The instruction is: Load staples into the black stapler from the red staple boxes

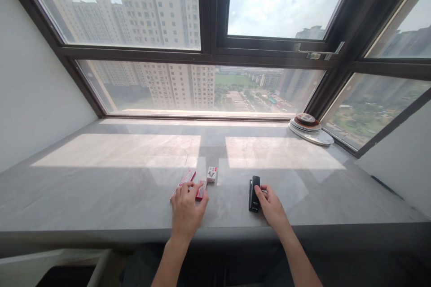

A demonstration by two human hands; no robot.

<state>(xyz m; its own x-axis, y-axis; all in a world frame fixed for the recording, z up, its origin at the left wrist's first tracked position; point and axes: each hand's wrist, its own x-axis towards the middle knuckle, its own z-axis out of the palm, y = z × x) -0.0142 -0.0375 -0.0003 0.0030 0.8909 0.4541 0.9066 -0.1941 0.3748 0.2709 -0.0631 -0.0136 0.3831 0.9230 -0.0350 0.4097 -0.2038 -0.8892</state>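
Observation:
My right hand point(270, 205) grips a black stapler point(255, 197) near the front of the stone-look ledge, thumb on top of it and fingers curled at its right side. Further left, my left hand point(187, 208) reaches over a small red box point(201, 189) with a pale top, its thumb and forefinger around it. A long, flat pink-and-white box point(187, 176) lies partly hidden under the fingers of that hand. Just beyond the red box stands a small white box point(212, 174) with red marks and a dark picture on it, touched by neither hand.
A stack of plates point(311, 129) sits in the far right corner by the window frame point(208, 57). The ledge point(101, 197) is patched with sunlight and ends at a front edge near my wrists. Below left is a pale-framed piece point(54, 254) with a dark opening.

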